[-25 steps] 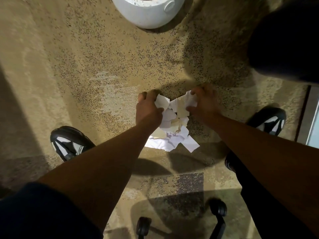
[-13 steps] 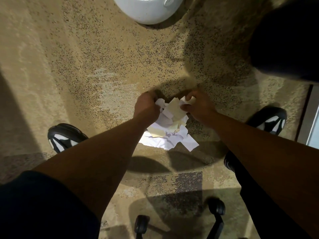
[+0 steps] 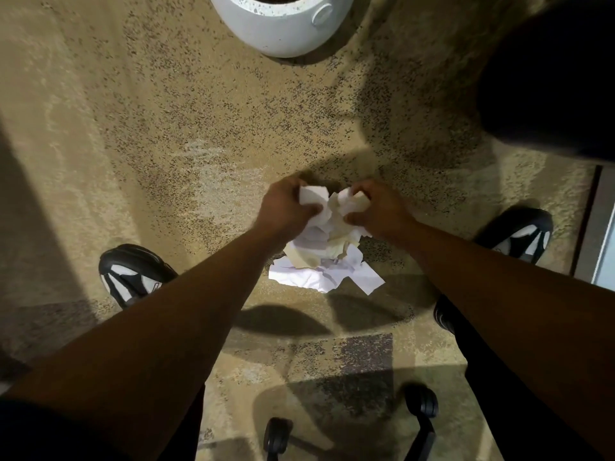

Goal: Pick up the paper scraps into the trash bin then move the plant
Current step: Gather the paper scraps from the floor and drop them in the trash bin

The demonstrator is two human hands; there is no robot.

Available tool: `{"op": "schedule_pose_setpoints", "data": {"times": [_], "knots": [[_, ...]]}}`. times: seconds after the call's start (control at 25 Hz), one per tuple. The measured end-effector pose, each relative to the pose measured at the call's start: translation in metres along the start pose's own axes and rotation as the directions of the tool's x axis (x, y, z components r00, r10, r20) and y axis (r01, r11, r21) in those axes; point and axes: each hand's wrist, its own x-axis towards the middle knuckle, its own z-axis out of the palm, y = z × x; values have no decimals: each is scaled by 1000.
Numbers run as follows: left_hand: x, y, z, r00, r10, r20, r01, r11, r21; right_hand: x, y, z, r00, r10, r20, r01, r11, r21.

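Observation:
A heap of white and cream paper scraps [image 3: 327, 261] lies on the speckled tan carpet between my feet. My left hand [image 3: 283, 207] and my right hand [image 3: 379, 211] press in from either side of the heap's far end, each closed on crumpled scraps. More scraps spread flat on the floor below my hands. The white round plant pot [image 3: 283, 24] stands on the carpet at the top of the view; the plant itself is out of frame. No trash bin is in view.
My black-and-white shoes stand left [image 3: 133, 274] and right [image 3: 515, 234] of the heap. A large dark shape [image 3: 552, 71] fills the upper right. Black chair castors [image 3: 421, 404] sit on the carpet at the bottom. A pale floor strip [image 3: 599, 227] runs along the right edge.
My two hands have drawn closer together, bunching the upper scraps into a tighter wad between them. The flat scraps nearest me have stayed put.

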Motion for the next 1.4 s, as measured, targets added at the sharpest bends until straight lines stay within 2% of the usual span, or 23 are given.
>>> {"op": "schedule_pose_setpoints", "data": {"times": [0.12, 0.24, 0.36, 0.52, 0.68, 0.72, 0.8, 0.92, 1.04, 1.12, 1.2, 1.32, 1.4], "knots": [[-3, -5, 18, 995, 85, 49, -97, 929, 357, 4, -3, 25, 994, -69, -86, 39, 950, -310], [-2, -8, 30, 993, 114, 4, -104, 890, 443, 9, -8, 40, 982, -87, -169, 7, 907, -421], [2, -11, 27, 991, 133, -13, -114, 892, 437, 3, -8, 36, 983, -81, -162, 13, 923, -384], [-2, -14, 11, 989, 149, -1, -138, 917, 375, -26, -3, 16, 985, 22, -174, -46, 990, -134], [-18, -8, -5, 988, 147, -51, -132, 963, 234, -58, -17, -5, 984, 60, -166, -26, 979, 200], [-26, -3, -8, 989, 142, -48, -135, 981, 137, -67, -26, -11, 984, 77, -159, -28, 957, 289], [-46, 13, -11, 996, 80, -35, -85, 983, -160, -90, -50, -24, 982, 92, -164, -14, 905, 425], [-81, 55, -13, 1000, -30, -3, 24, 856, -516, -135, -94, -51, 973, 109, -201, 47, 764, 643], [-115, 119, -12, 992, 6, 125, 96, 603, -792, -192, -129, -86, 948, 200, -249, 103, 546, 831], [-136, 166, 0, 981, 36, 190, 150, 474, -867, -227, -142, -111, 908, 260, -329, 197, 429, 882], [-152, 207, 19, 986, 40, 165, 132, 429, -894, -246, -151, -133, 859, 322, -399, 288, 342, 895], [-163, 263, 61, 992, 78, 94, 48, 466, -883, -241, -155, -173, 789, 417, -452, 413, 186, 892], [-165, 289, 86, 989, 103, 108, 42, 502, -864, -233, -152, -196, 749, 481, -457, 451, 136, 882]]}}
